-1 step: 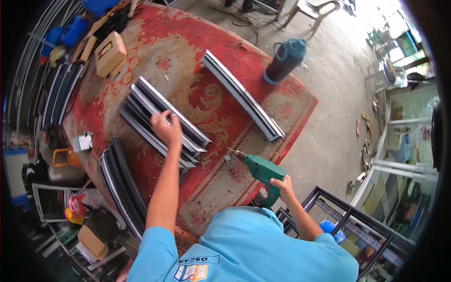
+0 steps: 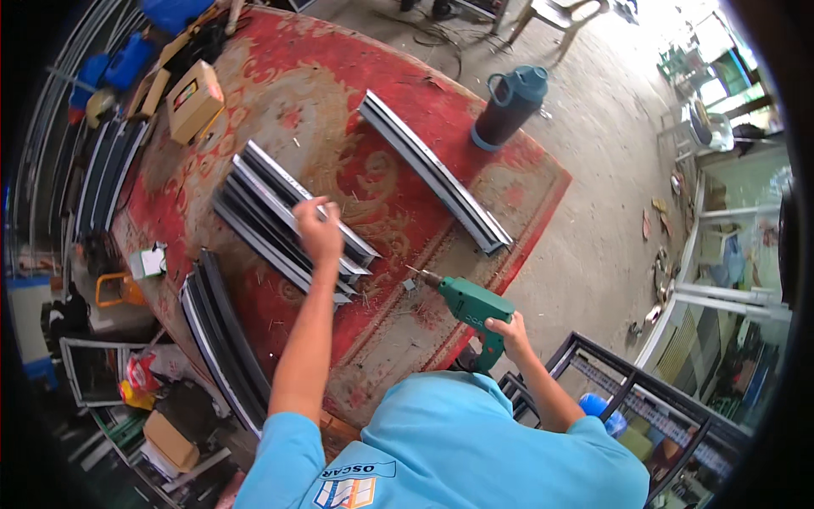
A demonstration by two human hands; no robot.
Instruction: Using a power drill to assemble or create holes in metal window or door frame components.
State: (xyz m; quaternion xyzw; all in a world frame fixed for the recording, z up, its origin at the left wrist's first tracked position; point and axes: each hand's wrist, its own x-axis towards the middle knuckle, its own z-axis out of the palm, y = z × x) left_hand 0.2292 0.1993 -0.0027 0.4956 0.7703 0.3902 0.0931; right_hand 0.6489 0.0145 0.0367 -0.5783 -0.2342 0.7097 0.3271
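Note:
My left hand (image 2: 320,234) is over a bundle of long dark metal profiles (image 2: 275,216) with pale edges, lying slantwise on the carpeted table. Its fingers are loosely bent and apart; whether they touch the rightmost profile is hard to tell. My right hand (image 2: 509,332) is closed around the handle of a green power drill (image 2: 477,302), whose thin bit points left over the table's near right part. A single profile (image 2: 434,172) lies apart, beyond the drill. More dark profiles (image 2: 222,335) lie at the left edge, close to my left forearm.
A dark bottle with a blue-grey lid (image 2: 511,108) stands at the far right of the table (image 2: 365,377). On the far left is a cardboard box (image 2: 196,102). Dark metal frames (image 2: 632,386) stand low at my right. A plastic chair (image 2: 555,24) is on the floor beyond.
My left hand has shifted a little to the right across the bundle of profiles. The drill and the profiles stay nearly where they were; the whole view has shifted slightly.

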